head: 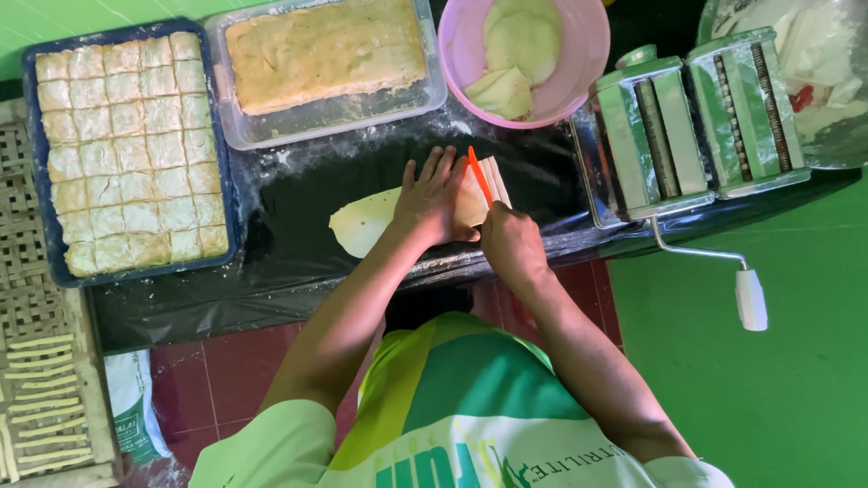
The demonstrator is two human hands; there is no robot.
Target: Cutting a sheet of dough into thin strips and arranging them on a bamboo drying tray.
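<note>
1. Mid-worktop (298, 262), a pale dough sheet (366, 221) lies flat; its right end is already cut into strips (495, 181), the rest uncut.
2. Left hand (434, 201) presses it, fingers spread.
3. Right hand (511, 242) grips an orange cutter (478, 173).
4. Beside it, a blue tray (36, 163) is full of dough squares.

A white bag (134, 405) with green print (crumpled, partly hidden) lies on the red floor, lower left.
</note>
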